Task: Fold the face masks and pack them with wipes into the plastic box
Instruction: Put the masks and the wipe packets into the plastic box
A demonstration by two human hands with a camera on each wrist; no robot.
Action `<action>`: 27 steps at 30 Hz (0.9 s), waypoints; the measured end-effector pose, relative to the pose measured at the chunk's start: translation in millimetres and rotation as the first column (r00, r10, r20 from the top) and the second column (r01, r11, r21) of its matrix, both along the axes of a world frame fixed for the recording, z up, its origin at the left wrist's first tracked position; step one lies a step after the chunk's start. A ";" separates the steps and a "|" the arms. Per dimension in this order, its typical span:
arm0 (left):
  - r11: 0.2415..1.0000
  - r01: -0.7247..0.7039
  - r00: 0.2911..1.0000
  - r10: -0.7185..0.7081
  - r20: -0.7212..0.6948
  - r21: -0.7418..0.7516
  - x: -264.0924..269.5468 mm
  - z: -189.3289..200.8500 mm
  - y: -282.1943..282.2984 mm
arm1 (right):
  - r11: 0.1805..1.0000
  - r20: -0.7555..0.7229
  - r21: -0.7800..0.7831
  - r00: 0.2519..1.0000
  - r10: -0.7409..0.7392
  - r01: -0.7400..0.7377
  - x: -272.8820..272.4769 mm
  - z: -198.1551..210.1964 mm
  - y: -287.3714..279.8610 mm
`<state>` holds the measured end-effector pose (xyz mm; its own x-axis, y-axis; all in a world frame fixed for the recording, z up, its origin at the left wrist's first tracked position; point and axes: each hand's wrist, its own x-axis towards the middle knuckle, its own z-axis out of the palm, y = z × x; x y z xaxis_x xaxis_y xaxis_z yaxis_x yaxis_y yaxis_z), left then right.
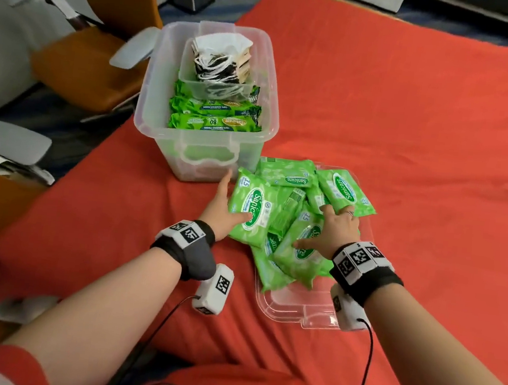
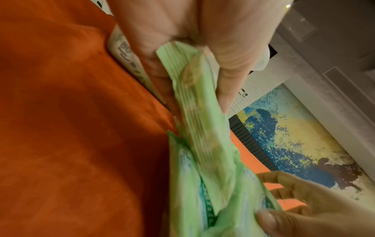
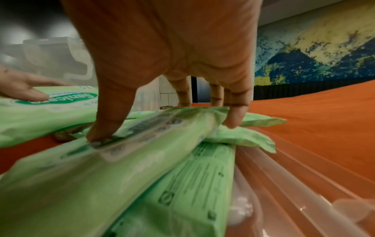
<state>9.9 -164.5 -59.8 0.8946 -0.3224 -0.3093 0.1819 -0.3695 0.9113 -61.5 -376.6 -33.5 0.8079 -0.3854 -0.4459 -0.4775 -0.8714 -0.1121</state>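
Observation:
A clear plastic box stands on the red cloth. Inside it are large green wipe packs and a small clear tub of folded masks. Several small green wipe packs are piled on a clear lid in front of the box. My left hand pinches the leftmost pack, thumb on top; the left wrist view shows that hand gripping the pack's edge. My right hand spans another pack; in the right wrist view the hand grips that pack, thumb and fingers across it.
Red cloth covers the table, wide and bare to the right and behind. Orange chairs stand off the table's left edge. The lid's ridged rim lies just right of my right hand.

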 end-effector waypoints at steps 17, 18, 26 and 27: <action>0.989 0.022 0.989 -0.043 -0.143 -0.148 -14.5 8.7 16.8 | 0.713 0.283 0.690 0.953 -0.106 -0.125 29.0 45.8 -7.8; 0.984 0.001 0.983 -0.034 -0.180 -0.181 -14.7 9.5 16.6 | 0.677 0.302 0.721 0.946 -0.118 -0.146 32.9 49.8 -2.5; 0.985 -0.022 0.981 -0.011 -0.192 -0.170 -11.6 10.2 29.5 | 0.711 0.366 0.671 0.928 -0.070 -0.211 74.4 28.9 52.9; 0.987 -0.020 0.985 -0.008 -0.173 -0.159 -10.4 9.9 34.2 | 0.779 0.398 0.589 0.916 -0.047 -0.216 81.3 24.4 52.8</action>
<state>-0.5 -130.4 -49.9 0.8343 -0.3746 -0.4046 0.3436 -0.2207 0.9128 19.8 -323.8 -9.0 0.9740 -0.0592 -0.2187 -0.2112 -0.5865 -0.7820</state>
